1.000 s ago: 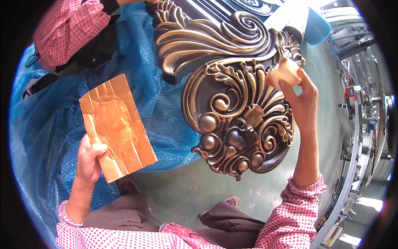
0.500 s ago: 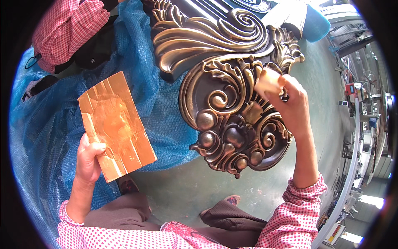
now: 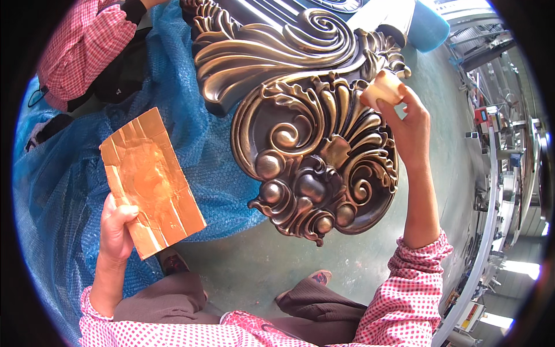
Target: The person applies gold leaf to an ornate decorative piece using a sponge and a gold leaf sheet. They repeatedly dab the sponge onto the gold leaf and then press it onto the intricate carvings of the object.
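In my left hand (image 3: 117, 226) is a flat piece of cardboard (image 3: 151, 184) smeared with copper-gold paint, thumb on its face and fingers behind. My right hand (image 3: 409, 124) pinches a pale cream sponge pad (image 3: 384, 91) with an orange-brown stain on top. The pad is over the right edge of a dark bronze carved ornament (image 3: 312, 156) with gold-highlighted scrolls, leaves and round knobs; whether it touches the surface I cannot tell. Beyond, the ornament joins a larger leaf-and-scroll carving (image 3: 277, 55).
Blue bubble wrap (image 3: 214, 173) spreads under and left of the carving. Another person in a red checked sleeve (image 3: 87, 49) is at the upper left. A blue-wrapped roll-like piece (image 3: 429, 26) lies at upper right. Metal racks and stock (image 3: 509, 144) line the right side of the green floor (image 3: 243, 260).
The carving sits slightly further left in view. My right hand with the sponge pad has moved up and toward the carving's right edge. My left hand still holds the cardboard.
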`<state>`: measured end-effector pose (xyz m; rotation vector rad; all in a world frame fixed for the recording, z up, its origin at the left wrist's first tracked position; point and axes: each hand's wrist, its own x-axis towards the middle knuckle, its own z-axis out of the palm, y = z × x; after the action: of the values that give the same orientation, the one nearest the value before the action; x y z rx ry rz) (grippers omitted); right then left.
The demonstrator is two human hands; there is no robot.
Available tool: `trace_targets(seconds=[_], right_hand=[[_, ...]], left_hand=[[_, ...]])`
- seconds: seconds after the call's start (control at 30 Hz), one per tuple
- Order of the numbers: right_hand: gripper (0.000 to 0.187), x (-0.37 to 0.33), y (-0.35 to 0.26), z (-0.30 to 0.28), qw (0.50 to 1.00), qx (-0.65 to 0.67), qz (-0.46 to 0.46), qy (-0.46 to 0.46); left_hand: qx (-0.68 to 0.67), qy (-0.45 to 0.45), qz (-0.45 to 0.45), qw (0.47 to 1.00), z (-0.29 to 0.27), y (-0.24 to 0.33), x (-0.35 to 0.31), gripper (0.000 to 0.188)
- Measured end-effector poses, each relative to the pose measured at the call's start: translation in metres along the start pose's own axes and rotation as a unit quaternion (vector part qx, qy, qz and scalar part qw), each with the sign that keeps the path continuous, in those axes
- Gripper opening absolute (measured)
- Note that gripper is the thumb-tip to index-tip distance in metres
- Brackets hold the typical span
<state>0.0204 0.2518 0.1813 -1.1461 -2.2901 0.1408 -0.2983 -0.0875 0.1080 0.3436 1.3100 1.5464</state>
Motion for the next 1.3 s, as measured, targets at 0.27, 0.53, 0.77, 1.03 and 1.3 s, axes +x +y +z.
trace_targets(seconds=[0.27, 0.53, 0.77, 1.03, 1.3], right_hand=[[0.032, 0.008, -0.004, -0.008, 0.995, 0.025, -0.080, -0.051], [0.024, 0.022, -0.026, -0.008, 0.973, -0.128, -0.181, -0.061], [0.040, 0.017, -0.015, -0.011, 0.993, -0.038, -0.069, -0.093], [0.027, 0.003, -0.013, -0.015, 0.981, -0.106, -0.132, -0.097], [0.029, 0.003, -0.007, -0.008, 0.975, -0.128, -0.172, -0.059]], left_hand=[[-0.007, 0.004, -0.007, 1.000, 0.001, 0.002, 0.002, 0.056], [-0.010, 0.013, -0.005, 1.000, 0.000, 0.002, 0.000, 0.055], [0.004, 0.012, -0.005, 1.000, -0.003, 0.000, 0.003, 0.059], [-0.009, 0.010, -0.003, 1.000, 0.001, 0.003, 0.001, 0.055], [-0.016, 0.006, -0.006, 1.000, 0.006, 0.006, 0.001, 0.056]])
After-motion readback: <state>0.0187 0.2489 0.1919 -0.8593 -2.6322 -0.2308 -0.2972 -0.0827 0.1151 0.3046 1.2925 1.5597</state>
